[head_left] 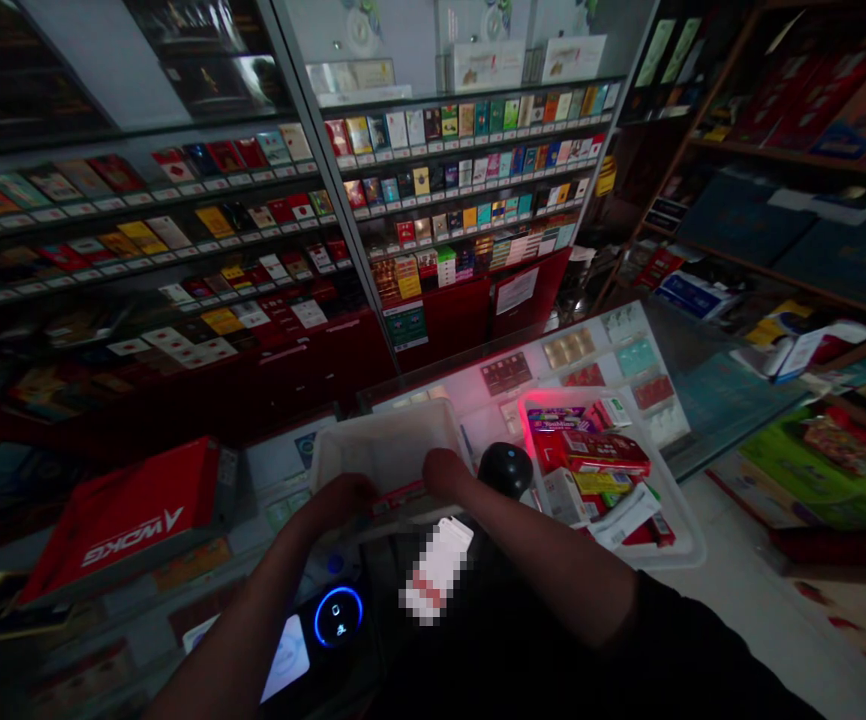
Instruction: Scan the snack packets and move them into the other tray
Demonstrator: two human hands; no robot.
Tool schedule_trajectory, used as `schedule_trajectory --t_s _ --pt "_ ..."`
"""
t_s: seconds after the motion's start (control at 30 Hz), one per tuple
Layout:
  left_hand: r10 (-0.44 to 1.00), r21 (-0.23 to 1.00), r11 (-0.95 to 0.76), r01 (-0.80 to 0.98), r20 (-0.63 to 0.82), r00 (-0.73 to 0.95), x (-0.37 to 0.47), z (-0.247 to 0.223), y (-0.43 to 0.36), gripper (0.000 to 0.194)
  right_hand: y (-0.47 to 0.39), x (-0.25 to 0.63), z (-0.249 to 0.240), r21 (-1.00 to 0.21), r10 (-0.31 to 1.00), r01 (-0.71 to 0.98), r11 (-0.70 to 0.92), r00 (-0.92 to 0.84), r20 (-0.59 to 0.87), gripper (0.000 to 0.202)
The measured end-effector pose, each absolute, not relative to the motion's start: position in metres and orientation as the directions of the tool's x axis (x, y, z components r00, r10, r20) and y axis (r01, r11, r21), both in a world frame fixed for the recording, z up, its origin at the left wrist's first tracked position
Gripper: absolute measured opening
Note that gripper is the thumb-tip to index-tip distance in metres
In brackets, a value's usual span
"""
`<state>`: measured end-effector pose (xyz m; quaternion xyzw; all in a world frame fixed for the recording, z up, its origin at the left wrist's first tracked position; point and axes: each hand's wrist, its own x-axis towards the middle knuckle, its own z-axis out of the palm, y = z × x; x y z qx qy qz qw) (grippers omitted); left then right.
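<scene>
We find both hands at the near rim of a white tub (384, 440) on the glass counter (673, 340). The left hand (343, 497) and right hand (444, 472) pinch a small red pack (397, 497) between them, fingers closed on its ends. We judge the pack light, stiff-sided and crushable, best held by its short edges. A scanner (506, 468) stands just beside it; a second tub (673, 500) holds more packs.
</scene>
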<state>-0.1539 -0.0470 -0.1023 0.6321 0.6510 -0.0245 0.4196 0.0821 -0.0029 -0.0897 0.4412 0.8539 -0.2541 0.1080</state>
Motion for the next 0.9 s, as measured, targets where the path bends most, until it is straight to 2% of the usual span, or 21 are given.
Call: schedule_trajectory --t_s 0.17,0.27,0.37,0.5,0.63,0.9 --pt "0.847 0.702 0.389 0.596 -0.527 0.068 -0.158 -0.081 -0.040 0.035 0.011 0.100 -0.073 -0.372 0.792 0.843 0.389 -0.512 -0.332 0.032" --pt "0.896 0.793 0.373 0.482 -0.443 0.035 -0.150 -0.069 -0.033 0.041 0.018 0.118 -0.062 -0.524 0.901 0.828 0.199 -0.366 -0.235 0.031" --pt "0.920 0.830 0.333 0.448 -0.389 0.037 -0.132 -0.058 -0.024 0.039 0.022 0.140 -0.055 -0.671 0.954 0.738 0.063 -0.242 -0.177 0.027" --pt "0.948 0.878 0.257 0.403 -0.311 0.073 -0.097 -0.052 -0.008 0.032 0.027 0.177 -0.053 -0.778 0.979 0.626 -0.055 -0.119 -0.164 0.021" --pt "0.960 0.916 0.213 0.339 -0.261 0.102 -0.060 -0.055 0.009 0.027 0.030 0.215 -0.054 -0.823 0.989 0.560 -0.098 -0.038 -0.144 0.020" --pt "0.967 0.953 0.148 0.263 -0.195 0.164 -0.001 -0.063 0.034 0.024 0.029 0.272 -0.061 -0.826 0.985 0.538 -0.170 0.100 -0.138 0.018"
